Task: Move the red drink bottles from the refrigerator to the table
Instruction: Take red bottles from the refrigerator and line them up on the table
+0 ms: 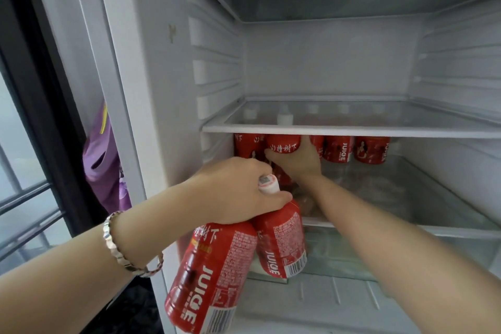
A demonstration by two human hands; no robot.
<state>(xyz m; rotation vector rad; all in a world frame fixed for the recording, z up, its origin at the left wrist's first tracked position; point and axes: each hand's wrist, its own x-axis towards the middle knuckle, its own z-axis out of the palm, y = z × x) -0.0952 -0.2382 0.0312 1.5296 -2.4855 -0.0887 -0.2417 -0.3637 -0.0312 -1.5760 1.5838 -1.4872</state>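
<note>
Barred window (19, 192), purple cloth (101, 160) hanging

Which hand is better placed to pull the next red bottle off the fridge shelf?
Right. The right hand grips a shelf bottle inside the refrigerator; the left hand is full, holding two red bottles by their necks.

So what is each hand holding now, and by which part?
The left hand holds two red bottles by their necks, near the caps. The right hand grips a third red bottle around its body.
</note>
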